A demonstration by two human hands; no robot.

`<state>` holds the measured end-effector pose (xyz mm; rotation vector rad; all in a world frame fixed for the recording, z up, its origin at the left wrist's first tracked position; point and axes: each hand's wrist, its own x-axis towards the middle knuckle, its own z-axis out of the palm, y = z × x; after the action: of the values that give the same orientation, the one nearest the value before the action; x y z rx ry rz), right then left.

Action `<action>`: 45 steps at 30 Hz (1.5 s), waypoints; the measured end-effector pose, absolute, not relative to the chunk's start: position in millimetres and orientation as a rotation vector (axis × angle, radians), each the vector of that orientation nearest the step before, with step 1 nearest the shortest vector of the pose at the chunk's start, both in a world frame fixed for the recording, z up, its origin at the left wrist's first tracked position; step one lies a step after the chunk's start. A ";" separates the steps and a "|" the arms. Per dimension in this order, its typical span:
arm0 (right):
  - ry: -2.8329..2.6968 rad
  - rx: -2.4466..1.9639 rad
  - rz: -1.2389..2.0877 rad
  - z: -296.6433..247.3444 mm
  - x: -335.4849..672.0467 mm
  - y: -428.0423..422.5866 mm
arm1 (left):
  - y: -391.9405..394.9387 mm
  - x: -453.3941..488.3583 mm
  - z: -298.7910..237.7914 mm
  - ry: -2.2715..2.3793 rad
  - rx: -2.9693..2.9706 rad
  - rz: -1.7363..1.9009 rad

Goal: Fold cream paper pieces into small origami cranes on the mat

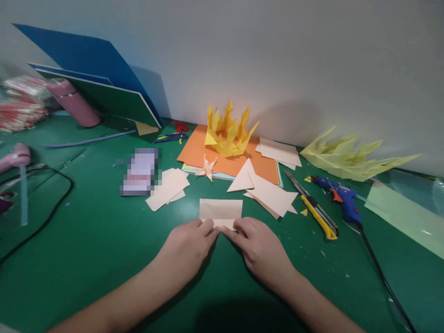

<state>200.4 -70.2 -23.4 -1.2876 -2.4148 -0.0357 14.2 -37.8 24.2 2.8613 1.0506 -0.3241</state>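
A small peach paper sheet (pixel 220 209) lies on the green table mat (pixel 104 240) in front of me. My left hand (pixel 189 247) and my right hand (pixel 258 247) meet at the paper's near edge. Fingers of both hands are curled and pinch that edge, which is folded up a little. Other peach pieces lie close by: a stack of cut strips (pixel 169 187) to the left and several triangles (pixel 267 192) to the right. A small folded peach star (pixel 208 167) rests beyond the sheet.
A yellow folded paper crown (pixel 229 132) stands on an orange paper stack (pixel 201 148) by the wall. A yellow utility knife (pixel 317 212) and blue glue gun (pixel 342 196) lie right. Pale yellow spiky paper (pixel 347 157), blue boards (pixel 97 78), pink bottle (pixel 74 101), black cable (pixel 45 217).
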 end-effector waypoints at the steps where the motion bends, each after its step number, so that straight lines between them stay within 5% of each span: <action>1: -2.396 -1.291 -0.016 -23.9 200.8 -70.1 | -38.2 15.1 24.5 1.062 2.850 -0.339; 25: -2.419 -1.359 0.042 -17.6 199.7 -73.8 | -17.7 -6.1 18.8 1.239 2.553 0.158; 45: -2.478 -1.409 0.080 -17.5 194.6 -73.1 | -9.8 -3.7 17.1 1.277 2.272 0.203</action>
<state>194.6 -73.1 -17.5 -1.4093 -2.4776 0.0796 -3.7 -9.8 17.1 2.2716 1.2770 0.2033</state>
